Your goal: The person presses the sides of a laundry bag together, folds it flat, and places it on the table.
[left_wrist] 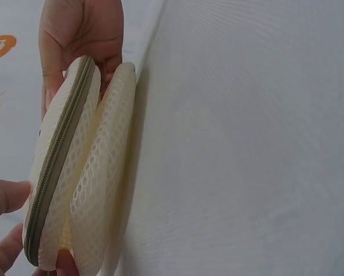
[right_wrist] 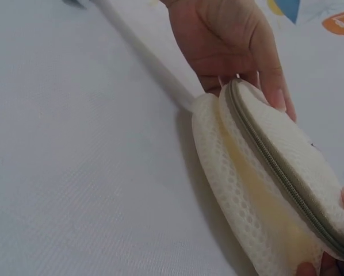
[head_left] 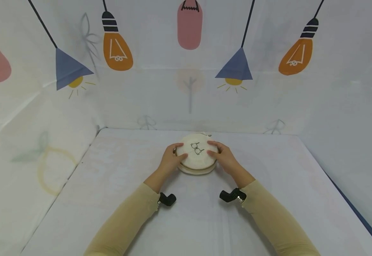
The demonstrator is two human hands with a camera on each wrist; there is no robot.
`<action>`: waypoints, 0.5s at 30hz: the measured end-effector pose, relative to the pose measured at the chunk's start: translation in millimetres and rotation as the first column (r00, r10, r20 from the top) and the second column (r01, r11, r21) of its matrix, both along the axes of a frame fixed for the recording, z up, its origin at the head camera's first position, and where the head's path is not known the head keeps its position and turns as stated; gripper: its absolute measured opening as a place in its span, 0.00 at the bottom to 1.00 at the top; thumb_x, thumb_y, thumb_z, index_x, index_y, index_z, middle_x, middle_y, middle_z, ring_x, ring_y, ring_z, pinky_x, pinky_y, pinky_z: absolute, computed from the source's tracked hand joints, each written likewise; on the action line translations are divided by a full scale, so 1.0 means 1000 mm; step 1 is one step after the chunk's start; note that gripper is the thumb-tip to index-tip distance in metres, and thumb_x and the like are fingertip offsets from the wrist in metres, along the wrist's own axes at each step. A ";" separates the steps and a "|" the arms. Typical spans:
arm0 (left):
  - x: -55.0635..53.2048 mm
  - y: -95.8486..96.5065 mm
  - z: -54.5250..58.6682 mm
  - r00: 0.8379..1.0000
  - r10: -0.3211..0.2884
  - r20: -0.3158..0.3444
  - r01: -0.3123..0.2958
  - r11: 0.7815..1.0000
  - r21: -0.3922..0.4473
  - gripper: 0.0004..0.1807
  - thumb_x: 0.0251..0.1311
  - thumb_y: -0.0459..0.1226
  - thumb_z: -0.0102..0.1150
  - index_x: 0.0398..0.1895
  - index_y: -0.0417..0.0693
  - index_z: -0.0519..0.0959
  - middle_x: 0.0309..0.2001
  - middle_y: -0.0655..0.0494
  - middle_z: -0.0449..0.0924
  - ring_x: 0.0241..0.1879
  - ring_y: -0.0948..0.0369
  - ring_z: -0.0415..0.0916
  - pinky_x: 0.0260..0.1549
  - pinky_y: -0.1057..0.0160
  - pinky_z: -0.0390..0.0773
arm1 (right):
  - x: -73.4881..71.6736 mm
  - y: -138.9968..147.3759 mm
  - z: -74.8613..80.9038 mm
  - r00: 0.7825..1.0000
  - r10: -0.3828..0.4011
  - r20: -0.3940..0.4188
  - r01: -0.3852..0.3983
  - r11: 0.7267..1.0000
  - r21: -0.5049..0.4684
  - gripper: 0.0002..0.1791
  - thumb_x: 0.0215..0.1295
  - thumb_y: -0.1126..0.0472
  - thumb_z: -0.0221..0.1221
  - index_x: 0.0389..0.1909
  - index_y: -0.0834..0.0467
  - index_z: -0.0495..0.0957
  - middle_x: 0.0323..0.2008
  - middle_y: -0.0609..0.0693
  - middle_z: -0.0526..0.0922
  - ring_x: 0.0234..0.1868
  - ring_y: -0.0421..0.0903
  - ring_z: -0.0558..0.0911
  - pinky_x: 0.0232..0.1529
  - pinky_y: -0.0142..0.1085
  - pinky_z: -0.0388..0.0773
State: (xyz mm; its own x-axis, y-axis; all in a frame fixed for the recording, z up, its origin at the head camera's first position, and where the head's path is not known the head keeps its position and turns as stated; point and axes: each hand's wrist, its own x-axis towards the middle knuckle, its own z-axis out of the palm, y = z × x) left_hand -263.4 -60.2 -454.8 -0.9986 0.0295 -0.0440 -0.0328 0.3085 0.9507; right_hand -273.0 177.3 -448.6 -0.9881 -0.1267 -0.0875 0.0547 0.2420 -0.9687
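Observation:
A round cream mesh laundry bag (head_left: 199, 156) lies toward the back of the white table, with a small black line drawing on its top face. My left hand (head_left: 170, 157) grips its left side, thumb on top. From the right side my right hand (head_left: 225, 158) pinches the edge, thumb and a finger on the top face. An olive zipper (left_wrist: 57, 155) runs round the upper part, its teeth meshed along the stretch in view. Below it, a padded mesh layer (right_wrist: 226, 172) stands slightly apart, with a yellowish gap between. Some fingertips are hidden beneath the upper part.
The white-covered table (head_left: 192, 220) has a back edge close behind the bag. A printed white cloth (head_left: 160, 96) with lamp and bulb drawings stands behind and at both sides. Black wrist mounts (head_left: 167, 199) stick out inward from both cuffs.

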 end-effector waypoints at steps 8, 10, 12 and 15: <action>0.001 -0.004 -0.001 1.000 -0.015 -0.015 0.015 0.999 -0.045 0.29 0.60 0.37 0.70 0.65 0.49 0.75 0.73 0.46 0.62 0.70 0.47 0.63 0.68 0.49 0.64 | 0.002 -0.002 0.000 0.999 0.002 -0.045 0.003 0.994 0.112 0.27 0.71 0.62 0.61 0.69 0.58 0.70 0.78 0.55 0.55 0.79 0.52 0.49 0.76 0.43 0.47; 0.001 -0.004 -0.003 1.000 -0.019 -0.021 0.018 0.998 -0.057 0.28 0.60 0.37 0.70 0.65 0.48 0.75 0.74 0.46 0.61 0.69 0.46 0.63 0.67 0.48 0.66 | 0.002 -0.002 0.001 0.999 -0.004 -0.047 0.010 0.990 0.138 0.27 0.71 0.62 0.61 0.69 0.58 0.70 0.78 0.54 0.56 0.79 0.52 0.49 0.76 0.43 0.47; 0.001 -0.005 -0.005 0.999 -0.020 -0.027 0.018 0.997 -0.073 0.28 0.60 0.37 0.70 0.64 0.48 0.76 0.75 0.46 0.59 0.69 0.46 0.63 0.66 0.49 0.67 | 0.003 -0.001 0.001 0.999 -0.002 -0.054 0.011 0.985 0.171 0.27 0.71 0.61 0.61 0.70 0.58 0.70 0.77 0.54 0.56 0.78 0.53 0.51 0.76 0.45 0.49; 0.001 -0.006 -0.006 0.998 -0.023 -0.050 0.018 0.995 -0.098 0.27 0.60 0.37 0.70 0.64 0.45 0.76 0.75 0.46 0.59 0.71 0.46 0.61 0.68 0.49 0.65 | 0.003 -0.001 0.001 0.998 0.010 -0.069 0.007 0.971 0.241 0.28 0.71 0.59 0.61 0.70 0.57 0.69 0.77 0.55 0.57 0.76 0.59 0.57 0.73 0.50 0.57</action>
State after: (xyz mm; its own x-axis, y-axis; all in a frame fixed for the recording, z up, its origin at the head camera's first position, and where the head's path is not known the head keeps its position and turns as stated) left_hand -262.6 -66.1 -460.9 -0.9988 0.0481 0.0033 0.0223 0.4000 0.9163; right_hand -270.1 176.5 -447.6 -0.9926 -0.1116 -0.0472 -0.0106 0.4684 -0.8834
